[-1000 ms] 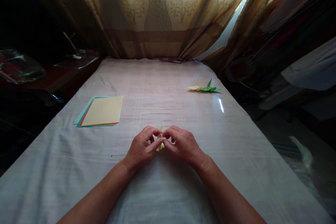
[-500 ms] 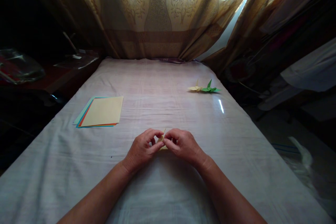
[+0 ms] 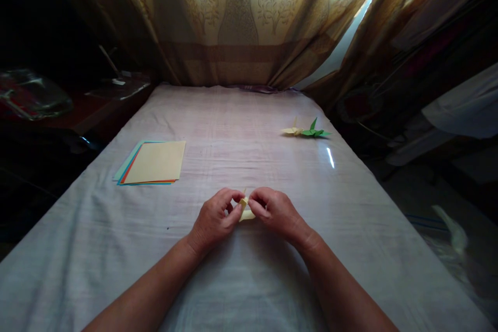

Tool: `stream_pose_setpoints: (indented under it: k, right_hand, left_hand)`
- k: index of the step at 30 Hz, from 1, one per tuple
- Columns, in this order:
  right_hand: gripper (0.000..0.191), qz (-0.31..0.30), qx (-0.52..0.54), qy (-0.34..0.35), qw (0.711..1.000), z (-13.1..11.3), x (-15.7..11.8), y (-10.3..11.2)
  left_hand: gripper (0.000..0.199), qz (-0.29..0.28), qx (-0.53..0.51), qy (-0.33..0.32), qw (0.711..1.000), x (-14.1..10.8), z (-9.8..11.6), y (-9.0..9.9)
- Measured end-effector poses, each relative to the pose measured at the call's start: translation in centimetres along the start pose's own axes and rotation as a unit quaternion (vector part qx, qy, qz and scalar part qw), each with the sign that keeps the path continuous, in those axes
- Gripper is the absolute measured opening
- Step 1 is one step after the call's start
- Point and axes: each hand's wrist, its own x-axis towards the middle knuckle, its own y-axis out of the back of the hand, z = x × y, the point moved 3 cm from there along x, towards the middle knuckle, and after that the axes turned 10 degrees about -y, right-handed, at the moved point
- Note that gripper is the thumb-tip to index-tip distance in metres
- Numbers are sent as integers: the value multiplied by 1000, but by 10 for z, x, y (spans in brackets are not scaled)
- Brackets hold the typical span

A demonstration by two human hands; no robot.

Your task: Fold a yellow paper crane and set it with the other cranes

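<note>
Near the front middle of the cloth, a small pale yellow folded paper (image 3: pixel 246 215) is between my two hands. My left hand (image 3: pixel 218 212) pinches its left side between thumb and fingers. From the right, my right hand (image 3: pixel 274 209) has thumb and fingertips closed at the paper's upper right part. A thin point of the paper sticks up between the fingertips, and a wider flap shows below them. Parts of it are hidden behind my fingers.
A stack of square coloured paper (image 3: pixel 155 162), cream on top, lies to the left. At the far right sit a cream paper crane (image 3: pixel 292 130) and a green paper crane (image 3: pixel 315 133), side by side. The white cloth (image 3: pixel 218 114) reaches back to a curtain (image 3: pixel 233 57).
My right hand has shifted slightly right, away from the left fingertips, so more of the yellow paper shows between them. The whole view has shifted a little.
</note>
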Motion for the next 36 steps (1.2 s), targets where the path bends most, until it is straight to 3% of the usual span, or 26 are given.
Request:
stream_pose_setpoints:
  k: [6, 9, 15, 18, 36]
  right_hand:
    - [25, -21, 113, 10, 993, 1, 0, -1]
    - [20, -11, 137, 42, 990, -1, -1, 3]
    - [5, 40, 97, 98, 990, -5, -4, 5]
    - [13, 65, 88, 114, 987, -7, -4, 3]
    - [10, 72, 104, 170, 977, -12, -6, 4]
  left_hand:
    - [8, 35, 3, 19, 999, 1, 2, 1]
    - [13, 38, -4, 28, 999, 2, 3, 3]
    - [17, 36, -11, 30, 999, 2, 4, 5]
    - [17, 32, -11, 29, 999, 2, 4, 5]
    - [26, 22, -65, 61, 996, 3, 2, 6]
